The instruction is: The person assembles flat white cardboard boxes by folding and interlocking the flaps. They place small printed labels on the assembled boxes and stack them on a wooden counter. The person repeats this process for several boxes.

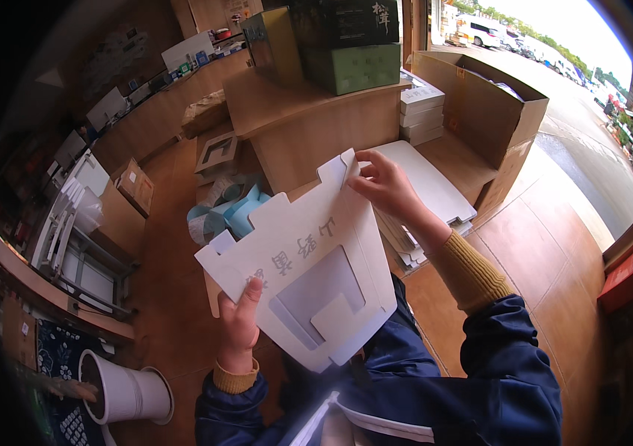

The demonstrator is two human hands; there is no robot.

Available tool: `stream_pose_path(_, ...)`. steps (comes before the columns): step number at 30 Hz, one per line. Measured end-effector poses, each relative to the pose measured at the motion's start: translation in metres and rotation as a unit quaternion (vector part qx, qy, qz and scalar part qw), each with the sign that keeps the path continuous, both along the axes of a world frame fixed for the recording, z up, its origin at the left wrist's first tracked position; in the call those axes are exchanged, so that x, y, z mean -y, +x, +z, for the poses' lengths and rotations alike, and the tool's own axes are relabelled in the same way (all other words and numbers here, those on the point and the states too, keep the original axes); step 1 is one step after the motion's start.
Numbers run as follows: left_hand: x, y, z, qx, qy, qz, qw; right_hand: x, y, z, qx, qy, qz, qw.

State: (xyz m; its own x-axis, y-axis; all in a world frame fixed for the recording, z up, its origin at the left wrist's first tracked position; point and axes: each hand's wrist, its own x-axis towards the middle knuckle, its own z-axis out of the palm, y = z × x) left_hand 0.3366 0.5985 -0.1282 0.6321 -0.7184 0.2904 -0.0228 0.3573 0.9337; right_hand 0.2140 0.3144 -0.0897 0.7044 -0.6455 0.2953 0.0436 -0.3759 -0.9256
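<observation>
A flat white cardboard box blank (309, 253) with dark lettering, a cut-out window and notched flaps lies tilted above my lap. My left hand (239, 320) grips its left edge, thumb on the face, the other fingers hidden behind. At the top right corner, my right hand (387, 182) pinches a flap (338, 169) between thumb and fingers. Beyond the blank's left edge are pale blue folded pieces (246, 209). To the right, partly behind my right forearm, lies a stack of white flat cardboard sheets (424, 175).
A wooden counter (316, 141) ahead carries a green box (353, 68) and dark boxes. Right of it stand stacked white boxes (422, 111) and a large open carton (502, 111). A white pot (127, 390) is at lower left, a red box (625, 279) at far right.
</observation>
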Motion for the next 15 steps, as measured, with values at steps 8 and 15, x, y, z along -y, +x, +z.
stream_pose_path(8,-0.009,-0.024,0.022,0.201,0.067,0.015,0.977,0.006,-0.02,0.027,-0.134,0.079,0.035,0.987)
stream_pose_path(15,-0.012,-0.027,0.02,0.084,0.025,-0.017,0.996,-0.007,-0.026,0.052,-0.236,0.059,0.04,0.969)
